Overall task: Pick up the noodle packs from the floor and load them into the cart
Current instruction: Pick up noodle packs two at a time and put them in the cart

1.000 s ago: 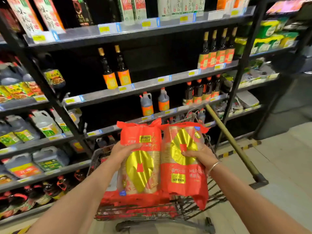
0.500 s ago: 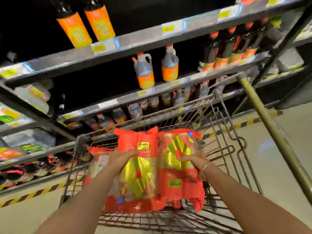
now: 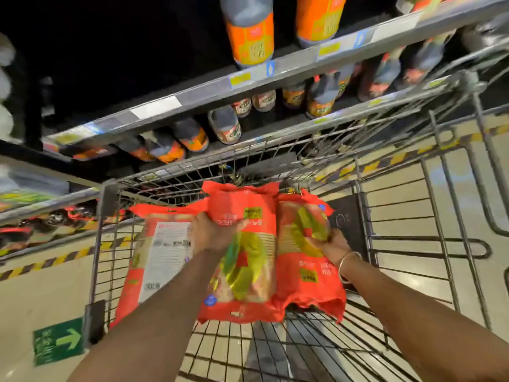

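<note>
Two red-and-gold noodle packs [image 3: 264, 252] gripped by both hands [image 3: 213, 234].

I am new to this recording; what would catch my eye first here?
Two bright red noodle packs fill the centre, gripped by the left hand and the right hand inside the wire cart. A third pack lies against its left wall, and orange-labelled bottles stand on the shelf above.

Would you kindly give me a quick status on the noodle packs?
Left hand and right hand each gripping a noodle pack, inside the cart. Another pack alongside. Nothing blocking.
</note>
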The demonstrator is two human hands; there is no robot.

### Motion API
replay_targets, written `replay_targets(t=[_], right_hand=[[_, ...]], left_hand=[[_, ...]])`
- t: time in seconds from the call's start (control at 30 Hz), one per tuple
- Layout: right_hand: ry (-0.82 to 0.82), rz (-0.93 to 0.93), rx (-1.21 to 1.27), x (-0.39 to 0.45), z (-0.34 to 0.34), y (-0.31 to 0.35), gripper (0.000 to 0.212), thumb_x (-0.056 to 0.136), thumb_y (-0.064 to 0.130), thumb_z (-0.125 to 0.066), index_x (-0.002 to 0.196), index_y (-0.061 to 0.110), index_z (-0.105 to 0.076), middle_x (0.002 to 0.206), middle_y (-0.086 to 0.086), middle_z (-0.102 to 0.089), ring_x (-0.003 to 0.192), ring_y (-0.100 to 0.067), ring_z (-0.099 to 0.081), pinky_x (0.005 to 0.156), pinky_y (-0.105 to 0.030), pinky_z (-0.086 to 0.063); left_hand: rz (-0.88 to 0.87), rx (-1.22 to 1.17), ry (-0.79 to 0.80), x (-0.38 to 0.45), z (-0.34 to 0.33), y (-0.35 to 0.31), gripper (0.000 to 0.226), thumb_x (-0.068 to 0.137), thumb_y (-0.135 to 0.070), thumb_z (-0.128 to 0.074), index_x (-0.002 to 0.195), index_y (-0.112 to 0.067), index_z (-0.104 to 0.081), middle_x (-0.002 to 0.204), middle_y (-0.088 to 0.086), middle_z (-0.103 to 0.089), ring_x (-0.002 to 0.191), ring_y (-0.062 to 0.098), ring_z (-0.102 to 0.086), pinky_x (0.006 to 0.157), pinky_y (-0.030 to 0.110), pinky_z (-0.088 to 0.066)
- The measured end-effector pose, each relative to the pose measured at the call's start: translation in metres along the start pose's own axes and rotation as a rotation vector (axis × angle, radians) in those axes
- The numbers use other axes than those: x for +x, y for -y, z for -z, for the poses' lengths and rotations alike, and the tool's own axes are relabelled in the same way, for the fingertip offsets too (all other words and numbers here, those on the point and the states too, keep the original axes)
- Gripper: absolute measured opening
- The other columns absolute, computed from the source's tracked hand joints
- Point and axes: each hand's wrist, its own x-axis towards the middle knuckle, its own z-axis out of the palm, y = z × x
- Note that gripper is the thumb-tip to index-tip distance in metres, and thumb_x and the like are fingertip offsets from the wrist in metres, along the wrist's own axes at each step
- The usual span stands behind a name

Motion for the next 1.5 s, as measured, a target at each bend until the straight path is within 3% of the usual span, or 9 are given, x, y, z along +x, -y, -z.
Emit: replay_targets(t=[0.07, 0.2, 0.33, 0.5, 0.57, 0.73, 0.9, 1.2, 1.5], right_hand=[[-0.054, 0.011, -0.087, 0.011, -0.005, -0.01, 0.1, 0.046, 0.059, -0.076, 0.128, 0.007, -0.056, 0.122, -0.025, -0.062, 0.118, -0.038, -0.056, 0.1, -0.049, -0.046], [-0.096, 0.145, -0.192, 0.012, -0.003, -0.008, 0.119, 0.038, 0.08, -0.069, 0.134, 0.011, -0.054, 0.112, -0.027, -0.062, 0.111, -0.042, -0.057, 0.097, -0.049, -0.046], [-0.186, 0.226, -0.406, -0.027, 0.009, 0.02, 0.075, 0.08, 0.039, -0.074, 0.145, 0.018, -0.044, 0.126, -0.025, -0.05, 0.116, -0.044, -0.05, 0.103, -0.042, -0.042], [-0.423, 0.467, -0.554, -0.081, 0.044, 0.056, 0.053, 0.08, 0.037, -0.068, 0.128, 0.017, -0.061, 0.117, -0.015, -0.063, 0.112, -0.04, -0.055, 0.094, -0.045, -0.048], [-0.565, 0.55, -0.618, -0.108, 0.064, 0.072, 0.051, 0.076, 0.035, -0.071, 0.123, 0.016, -0.063, 0.114, -0.016, -0.064, 0.111, -0.04, -0.056, 0.094, -0.048, -0.049], [-0.878, 0.592, -0.686, -0.186, 0.126, 0.096, 0.049, 0.065, 0.031, -0.083, 0.108, 0.012, -0.07, 0.105, -0.017, -0.067, 0.099, -0.042, -0.064, 0.08, -0.048, -0.056], [-1.172, 0.594, -0.55, -0.266, 0.189, 0.067, 0.048, 0.066, 0.027, -0.083, 0.109, 0.011, -0.069, 0.111, -0.018, -0.067, 0.104, -0.041, -0.062, 0.08, -0.049, -0.057], [-1.695, 0.241, -0.362, -0.446, 0.281, -0.12, 0.049, 0.07, 0.033, -0.08, 0.114, 0.015, -0.069, 0.118, -0.017, -0.068, 0.109, -0.042, -0.062, 0.086, -0.05, -0.055], [-1.924, -0.454, -0.176, -0.679, 0.22, -0.438, 0.051, 0.076, 0.038, -0.076, 0.121, 0.019, -0.065, 0.124, -0.013, -0.064, 0.117, -0.038, -0.057, 0.093, -0.047, -0.051]], left_hand=[[-0.011, 0.01, 0.008, 0.003, -0.001, -0.009, 0.124, 0.035, -0.077, -0.076, 0.134, -0.009, -0.045, 0.132, 0.014, -0.054, 0.123, 0.037, -0.051, 0.1, 0.052, -0.046], [-0.022, 0.054, 0.046, 0.001, -0.002, -0.01, 0.126, 0.053, -0.064, -0.082, 0.149, -0.012, -0.02, 0.149, 0.02, -0.031, 0.137, 0.042, -0.032, 0.109, 0.054, -0.032], [-0.154, 0.135, 0.021, -0.012, 0.005, -0.015, 0.125, 0.057, -0.063, -0.081, 0.152, -0.018, -0.012, 0.15, 0.021, -0.023, 0.137, 0.044, -0.027, 0.107, 0.057, -0.034], [-0.628, 0.356, -0.146, -0.039, 0.026, -0.061, 0.086, 0.07, -0.042, -0.077, 0.138, -0.001, -0.046, 0.144, 0.032, -0.037, 0.133, 0.047, -0.037, 0.107, 0.053, -0.039], [-0.797, 0.407, -0.175, -0.064, 0.039, -0.101, 0.073, 0.073, -0.041, -0.072, 0.133, -0.003, -0.053, 0.142, 0.026, -0.044, 0.131, 0.044, -0.042, 0.105, 0.053, -0.041], [-1.175, 0.493, -0.211, -0.144, 0.055, -0.196, 0.068, 0.083, -0.046, -0.063, 0.139, -0.01, -0.048, 0.148, 0.016, -0.04, 0.138, 0.036, -0.035, 0.111, 0.05, -0.034], [-1.469, 0.487, -0.201, -0.253, 0.042, -0.258, 0.068, 0.084, -0.049, -0.059, 0.14, -0.013, -0.044, 0.148, 0.015, -0.039, 0.137, 0.034, -0.035, 0.111, 0.047, -0.034], [-1.986, 0.483, -0.043, -0.517, -0.035, -0.256, 0.071, 0.086, -0.051, -0.055, 0.145, -0.016, -0.037, 0.152, 0.012, -0.033, 0.139, 0.032, -0.029, 0.112, 0.047, -0.031], [-2.434, 0.528, 0.429, -0.82, -0.136, -0.033, 0.066, 0.087, -0.049, -0.054, 0.143, -0.019, -0.037, 0.153, 0.011, -0.03, 0.14, 0.031, -0.024, 0.113, 0.044, -0.027]])
